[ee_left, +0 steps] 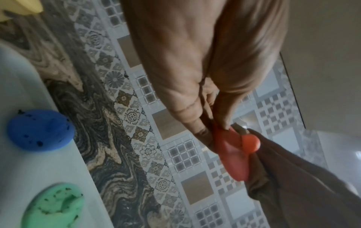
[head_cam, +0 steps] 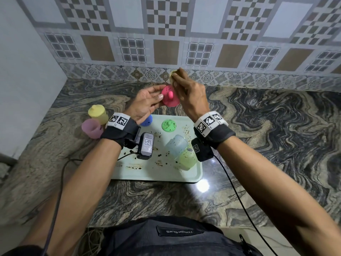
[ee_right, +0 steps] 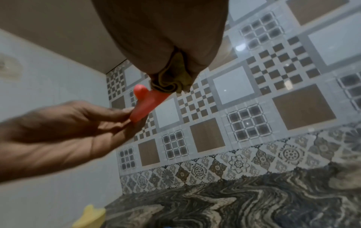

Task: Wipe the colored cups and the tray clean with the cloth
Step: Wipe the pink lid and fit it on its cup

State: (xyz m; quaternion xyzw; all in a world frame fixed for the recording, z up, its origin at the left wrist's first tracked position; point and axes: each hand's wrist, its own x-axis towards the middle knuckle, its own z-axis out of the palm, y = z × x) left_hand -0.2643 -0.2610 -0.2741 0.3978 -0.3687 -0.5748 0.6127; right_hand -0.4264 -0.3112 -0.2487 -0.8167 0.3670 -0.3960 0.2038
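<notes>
Holding: left hand (head_cam: 147, 102) pinches the speckled pink plastic lid with a small knob (head_cam: 170, 97) by its left edge, thumb on top and fingers beneath, lifted above the tabletop (head_cam: 267, 126).
Wiping hand: right hand (head_cam: 190, 93) is closed round a bunched yellow-olive cloth (head_cam: 172, 75), which meets the lid's far right edge; in the right wrist view the folded cloth (ee_right: 171, 83) sticks out below the palm and touches the pink lid (ee_right: 148, 101) beside its knob.
Left wrist view: left hand's fingers (ee_left: 187, 111) grip the lid's (ee_left: 232, 155) rim, with the right hand (ee_left: 293, 177) just past it.
Tray: pale green rectangular plastic tray (head_cam: 193, 174) lies below both wrists, nearer the person than the hands, spotted with dark specks and smears.
On the tray: blue domed lid (head_cam: 146, 121) sits under the left wrist; green knobbed lid (head_cam: 168, 125) lies between the two wrists, flecked with dark spots; a translucent pale blue cup (head_cam: 176, 145) lies tipped beside a light green cup (head_cam: 187, 159), both under the right wrist.
Off the tray: yellow lidded cup (head_cam: 97, 113) and translucent pink cup (head_cam: 92, 128) stand touching on the tabletop, left of the left wrist.
Other: black cables (head_cam: 236, 191) trail from the wrist cameras across the marbled stone surface; patterned wall tiles (head_cam: 166, 50) stand beyond the hands.
</notes>
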